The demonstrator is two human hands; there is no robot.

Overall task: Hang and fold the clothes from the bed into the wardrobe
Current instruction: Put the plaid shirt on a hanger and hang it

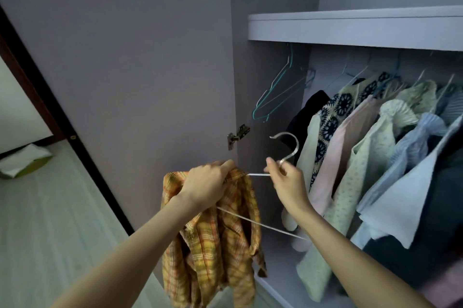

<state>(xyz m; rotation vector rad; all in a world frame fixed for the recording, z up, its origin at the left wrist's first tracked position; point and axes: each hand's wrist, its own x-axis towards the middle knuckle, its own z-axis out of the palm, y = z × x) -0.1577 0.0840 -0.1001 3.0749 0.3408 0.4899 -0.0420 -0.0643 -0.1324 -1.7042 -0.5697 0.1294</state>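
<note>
Grey wardrobe walls and an open door (140,62) fill most of the view, and the person stands right in front of them. Down low, the left hand (208,183) grips the top of an orange checked shirt (213,245), which hangs in a loose bunch below it. The right hand (285,177) pinches the neck of a thin silver hanger (288,147), just under its hook. One arm of the hanger goes into the shirt, but the shirt is not sitting flat on it yet. So this shirt still needs to be pulled straight and hooked up. Inside, toward the right side under the shelf (350,27), lots of clothes (375,157) already hang in a row. Near the left wall, some empty hangers (278,92) wait. The bed cannot be seen, so I cannot tell how many clothes are left.
</note>
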